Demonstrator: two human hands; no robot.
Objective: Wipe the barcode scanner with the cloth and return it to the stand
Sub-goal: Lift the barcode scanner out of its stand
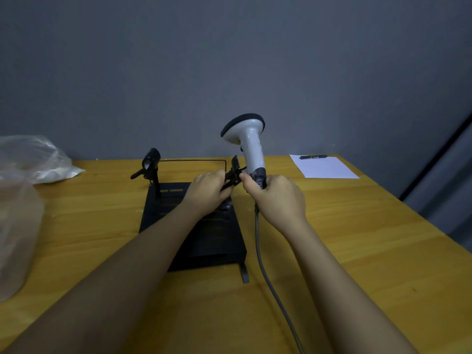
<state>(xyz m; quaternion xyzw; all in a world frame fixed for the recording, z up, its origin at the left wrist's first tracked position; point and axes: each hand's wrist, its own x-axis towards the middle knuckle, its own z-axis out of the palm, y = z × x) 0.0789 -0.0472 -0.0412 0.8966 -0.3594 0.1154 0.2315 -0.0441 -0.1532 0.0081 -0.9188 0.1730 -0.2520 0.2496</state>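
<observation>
A white barcode scanner (249,141) with a black-rimmed head stands upright, head up, above the right side of a black stand (204,226). My right hand (275,195) is closed around the grey lower end of its handle. Its grey cable (260,251) hangs down toward me across the table. My left hand (207,190) grips the black clamp (233,172) at the stand's right end, touching the scanner's handle base. A second black clamp (150,162) sits on the stand's left post. No cloth is visible.
The wooden table (357,251) carries a white sheet of paper (324,167) with a dark pen (313,157) at the back right. Clear plastic bags (28,159) lie at the left edge. A grey wall rises behind.
</observation>
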